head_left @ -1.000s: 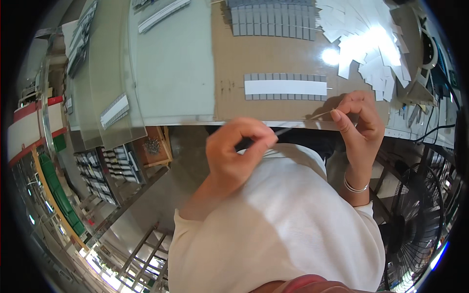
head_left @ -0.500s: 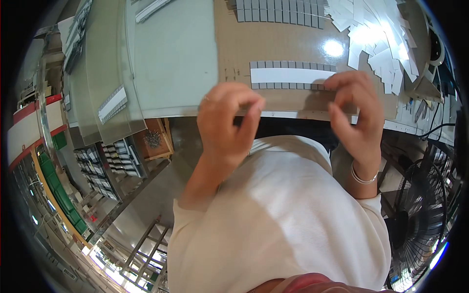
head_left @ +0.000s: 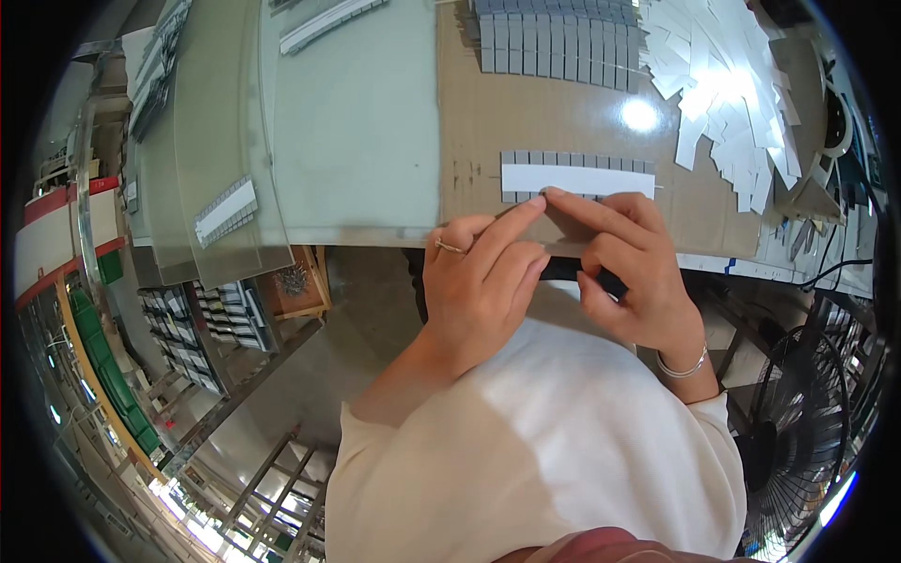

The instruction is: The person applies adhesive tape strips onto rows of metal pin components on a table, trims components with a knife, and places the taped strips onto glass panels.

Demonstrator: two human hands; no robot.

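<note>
A row of small grey blocks with a white strip [head_left: 577, 178] laid along it sits on the brown board near the table's front edge. My left hand [head_left: 481, 286] is at the row's near side, its index finger stretched to the near edge and the other fingers bent. From the right, my right hand [head_left: 640, 267] points its index finger at the same spot, so the two fingertips meet or nearly meet there. Its thumb stands apart from the bent fingers. Neither hand visibly grips anything. The fingertips cover part of the near edge.
Several rows of grey blocks [head_left: 560, 52] lie farther back on the brown board [head_left: 469, 122]. Loose white strips [head_left: 723, 94] are heaped at the right. Two similar assembled pieces, one nearer [head_left: 226, 210] and one farther [head_left: 333, 23], lie left. A black fan [head_left: 802, 413] stands low right.
Both hands have come together at the row's near edge, the left moving right and the right moving left. Their index fingers have stretched out. The whole view has shifted slightly.
</note>
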